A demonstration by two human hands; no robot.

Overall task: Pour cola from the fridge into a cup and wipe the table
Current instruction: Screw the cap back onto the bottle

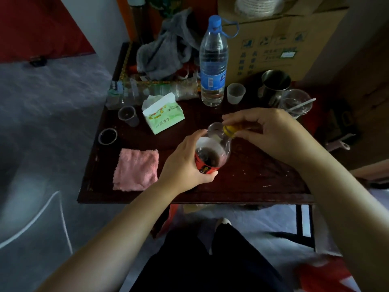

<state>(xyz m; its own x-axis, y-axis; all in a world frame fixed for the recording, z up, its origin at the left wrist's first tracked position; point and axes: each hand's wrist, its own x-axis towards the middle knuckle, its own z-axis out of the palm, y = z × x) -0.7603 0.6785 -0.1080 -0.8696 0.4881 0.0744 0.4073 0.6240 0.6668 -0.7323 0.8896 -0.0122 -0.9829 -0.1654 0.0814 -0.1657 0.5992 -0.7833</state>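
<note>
A dark red wooden counter (242, 180) stands on a grey floor, crowded along its far edge. Near the middle, the left hand (185, 163) wraps the red-labelled body of a cola bottle (212, 152), fingers curled tight around it, the bottle leaning toward the viewer. The right hand (271, 133) pinches the yellow cap (229, 130) at the bottle's neck between thumb and fingertips. At 9 o'clock from the bottle lies a folded pink cloth (136, 168). At 11 o'clock sits a tissue pack (163, 114), with a small plastic cup (127, 115) just beyond it. At 12 o'clock stands a water bottle (213, 64), and beside it a translucent cup (235, 93).
</note>
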